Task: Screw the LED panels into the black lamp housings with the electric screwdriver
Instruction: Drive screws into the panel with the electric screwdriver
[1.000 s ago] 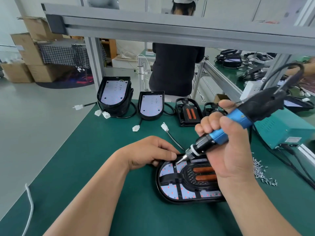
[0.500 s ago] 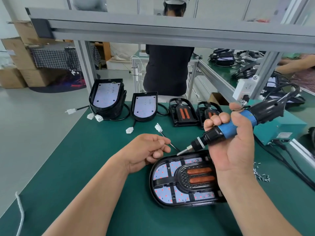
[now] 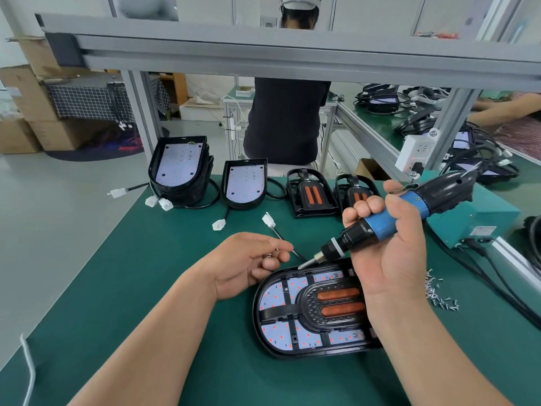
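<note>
A black lamp housing [image 3: 257, 315] lies flat on the green mat in front of me. Its white LED panel [image 3: 273, 297] sits under a black frame with two orange bars. My right hand [image 3: 389, 259] grips the blue and black electric screwdriver [image 3: 380, 222]. The bit tip hovers just over the housing's far rim. My left hand [image 3: 246, 268] is just left of the housing with curled fingers, pinching a small screw [image 3: 276, 250] at the fingertips. It does not touch the housing.
At the back of the mat are a stack of housings [image 3: 178, 171], a single housing [image 3: 246, 183] and two black inserts [image 3: 310, 194]. Loose screws [image 3: 439, 294] lie to the right, by a teal power box [image 3: 474, 221] and cables. An aluminium beam [image 3: 292, 51] crosses overhead.
The screwdriver bit has lifted off the panel's far corner. My left hand has come off the housing rim and drawn back left, now with a screw at its fingertips.
</note>
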`<state>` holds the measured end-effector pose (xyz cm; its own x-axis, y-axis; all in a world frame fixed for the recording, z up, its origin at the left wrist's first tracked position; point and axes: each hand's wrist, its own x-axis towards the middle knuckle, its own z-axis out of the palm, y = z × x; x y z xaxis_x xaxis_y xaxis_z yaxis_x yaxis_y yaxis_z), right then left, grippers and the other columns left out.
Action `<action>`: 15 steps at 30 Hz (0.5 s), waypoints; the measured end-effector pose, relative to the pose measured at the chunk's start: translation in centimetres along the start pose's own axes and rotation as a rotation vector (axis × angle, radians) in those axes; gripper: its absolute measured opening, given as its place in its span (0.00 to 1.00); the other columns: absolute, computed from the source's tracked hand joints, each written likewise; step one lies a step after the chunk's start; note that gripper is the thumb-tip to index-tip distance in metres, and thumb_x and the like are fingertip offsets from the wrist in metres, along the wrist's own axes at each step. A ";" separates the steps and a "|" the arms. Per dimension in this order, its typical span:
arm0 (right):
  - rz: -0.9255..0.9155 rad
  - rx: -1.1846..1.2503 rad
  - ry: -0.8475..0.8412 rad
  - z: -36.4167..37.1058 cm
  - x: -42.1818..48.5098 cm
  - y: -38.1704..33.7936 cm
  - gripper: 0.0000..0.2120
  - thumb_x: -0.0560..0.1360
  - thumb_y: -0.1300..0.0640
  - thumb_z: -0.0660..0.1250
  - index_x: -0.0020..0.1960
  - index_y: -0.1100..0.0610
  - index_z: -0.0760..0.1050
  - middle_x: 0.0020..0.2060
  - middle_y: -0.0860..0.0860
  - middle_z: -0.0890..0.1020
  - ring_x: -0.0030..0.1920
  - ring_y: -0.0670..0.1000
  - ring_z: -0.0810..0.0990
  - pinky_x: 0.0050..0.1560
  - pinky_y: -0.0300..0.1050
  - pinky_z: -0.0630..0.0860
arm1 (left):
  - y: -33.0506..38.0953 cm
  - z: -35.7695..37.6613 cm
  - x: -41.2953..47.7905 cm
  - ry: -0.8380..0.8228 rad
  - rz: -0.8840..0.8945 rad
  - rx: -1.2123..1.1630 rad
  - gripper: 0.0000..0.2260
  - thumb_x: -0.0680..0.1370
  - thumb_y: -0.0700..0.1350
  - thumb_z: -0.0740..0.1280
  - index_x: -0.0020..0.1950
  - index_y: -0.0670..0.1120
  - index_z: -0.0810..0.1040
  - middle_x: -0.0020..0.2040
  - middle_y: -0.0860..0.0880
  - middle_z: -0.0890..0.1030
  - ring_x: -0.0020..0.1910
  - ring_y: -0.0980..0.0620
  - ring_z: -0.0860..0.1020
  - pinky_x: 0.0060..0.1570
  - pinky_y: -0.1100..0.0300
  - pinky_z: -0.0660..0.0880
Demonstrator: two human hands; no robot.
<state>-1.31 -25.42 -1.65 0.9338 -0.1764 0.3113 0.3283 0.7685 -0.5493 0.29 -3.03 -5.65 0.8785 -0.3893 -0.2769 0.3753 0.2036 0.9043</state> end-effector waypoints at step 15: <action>-0.034 -0.009 0.094 -0.1 0.2 -0.3 0.06 0.83 0.57 0.67 0.59 0.52 0.74 0.42 0.48 0.75 0.43 0.49 0.77 0.54 0.45 0.78 | 0.1 -0.3 -0.2 -0.081 0.077 0.000 0.04 0.81 0.35 0.70 0.52 0.40 0.84 0.44 0.44 0.81 0.31 0.57 0.70 0.24 0.69 0.65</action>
<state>-1.17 -25.73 -1.52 0.9312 -0.2596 0.2559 0.3609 0.7555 -0.5469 0.23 -2.71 -5.59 0.8778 -0.4440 -0.1795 0.3078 0.2359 0.9218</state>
